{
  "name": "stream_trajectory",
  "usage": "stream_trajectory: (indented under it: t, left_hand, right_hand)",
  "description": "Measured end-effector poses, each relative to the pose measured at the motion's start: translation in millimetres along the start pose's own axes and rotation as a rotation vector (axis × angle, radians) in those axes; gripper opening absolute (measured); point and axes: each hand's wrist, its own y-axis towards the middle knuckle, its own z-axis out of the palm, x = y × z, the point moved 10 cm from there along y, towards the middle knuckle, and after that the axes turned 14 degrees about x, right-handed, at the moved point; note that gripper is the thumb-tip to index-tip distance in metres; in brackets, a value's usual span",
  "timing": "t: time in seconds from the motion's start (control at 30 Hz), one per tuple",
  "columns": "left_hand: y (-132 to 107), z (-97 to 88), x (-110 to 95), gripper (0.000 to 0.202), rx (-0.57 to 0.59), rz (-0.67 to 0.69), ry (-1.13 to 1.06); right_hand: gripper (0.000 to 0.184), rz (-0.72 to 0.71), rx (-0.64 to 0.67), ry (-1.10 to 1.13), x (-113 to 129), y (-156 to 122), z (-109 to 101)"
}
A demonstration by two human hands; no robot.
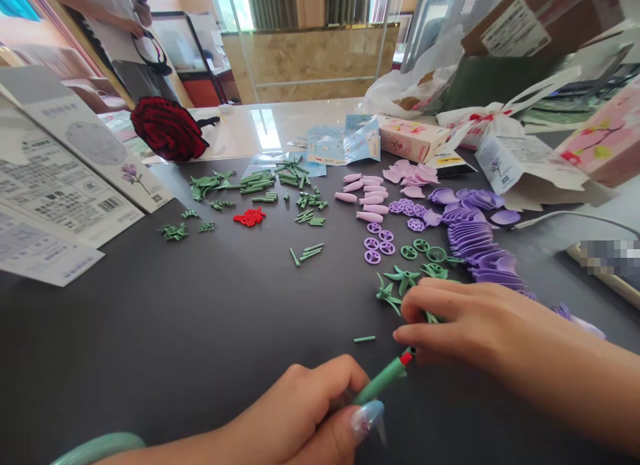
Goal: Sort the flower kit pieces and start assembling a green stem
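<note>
My left hand [320,412] is closed around a green plastic stem tube [383,380], which slants up to the right. A red connector [406,359] sits at the tube's upper end. Just beyond that end, the fingers of my right hand [450,318] are bent and pinched, with a small dark-green part at the fingertips that is mostly hidden. Star-shaped green leaf pieces [403,278] lie right behind my right hand, partly covered by it. A thin green rod [365,339] rests on the dark table [225,358] between the two hands.
Purple petals [475,245], pink pieces [373,200], purple rings [372,244], green stems [257,182] and red connectors [249,216] lie in groups. A printed white box [65,165] stands left. A dark red flower [167,128] and a person [115,25] are behind. Cartons [540,25] crowd the right.
</note>
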Motion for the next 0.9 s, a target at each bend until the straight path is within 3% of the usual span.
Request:
stream_trajectory:
  t: [0.13, 0.23, 0.37, 0.43, 0.57, 0.9]
  left_hand:
    - [-1, 1.6, 4, 0.046, 0.013, -0.003, -0.013]
    - [-1, 1.5, 6, 0.052, 0.010, 0.001, -0.024]
    - [1, 1.8, 5, 0.056, 0.020, 0.000, -0.031]
    - [1, 1.1, 4, 0.057, 0.018, 0.001, -0.029]
    - [-1, 0.2, 6, 0.060, 0.014, -0.012, -0.037]
    - [-3, 3.5, 9, 0.059, 0.000, -0.009, -0.060]
  right_hand:
    - [0.027, -0.029, 0.072, 0.027, 3, 3, 14]
    - [0.029, 0.025, 0.030, 0.146, -3, 2, 8]
    - [0.018, 0.138, -0.117, 0.501, -20, -4, -14]
    - [0.009, 0.195, -0.131, 0.705, -28, -5, -16]
    - [0.010, 0.270, -0.154, 1.026, -37, -5, -11]
    - [0.009, 0.253, -0.059, 1.208, -31, 0, 9]
